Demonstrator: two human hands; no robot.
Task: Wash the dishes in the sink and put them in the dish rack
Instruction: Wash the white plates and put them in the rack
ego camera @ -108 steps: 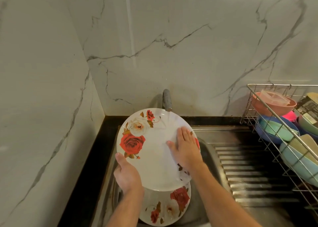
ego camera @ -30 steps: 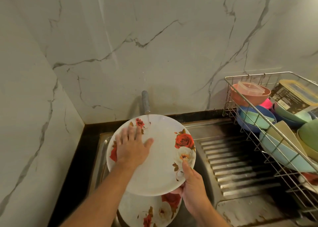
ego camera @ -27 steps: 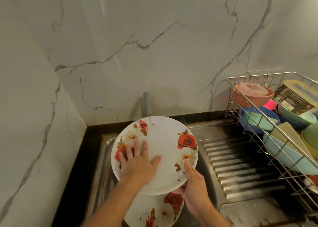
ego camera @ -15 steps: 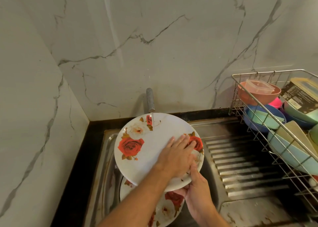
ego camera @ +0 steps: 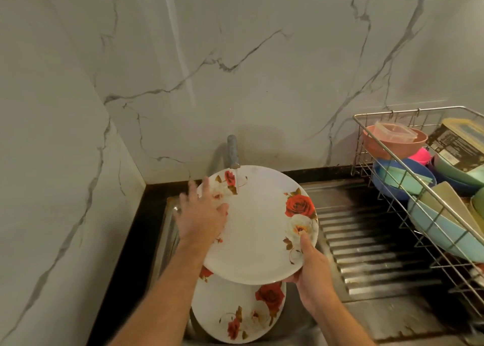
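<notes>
A: What am I holding?
B: My right hand (ego camera: 313, 272) grips the rose plate (ego camera: 258, 225) at its lower right rim, thumb curled over the top face, fingers clamped under it. The plate is tilted over the sink (ego camera: 167, 230), top edge under the tap (ego camera: 233, 151).

A: Water?
B: Thin stream from the tap hits the plate near the top rose.

A: Left hand?
B: My left hand (ego camera: 200, 217) lies flat on the plate's left side, fingers (ego camera: 192, 192) straight and spread apart, blurred.

A: Anything below?
B: A second rose plate (ego camera: 241, 311) sits in the sink basin, partly under the held one.

A: Rack?
B: Wire dish rack (ego camera: 366, 146) at right on the ribbed drainboard (ego camera: 366, 246), well apart from the plate. It holds a pink bowl (ego camera: 392, 146) with a clear lid in it, a blue bowl (ego camera: 392, 185), a light blue bowl (ego camera: 440, 233) and a labelled container (ego camera: 455, 141).

A: Walls?
B: Marble wall (ego camera: 235, 57) behind and left.
</notes>
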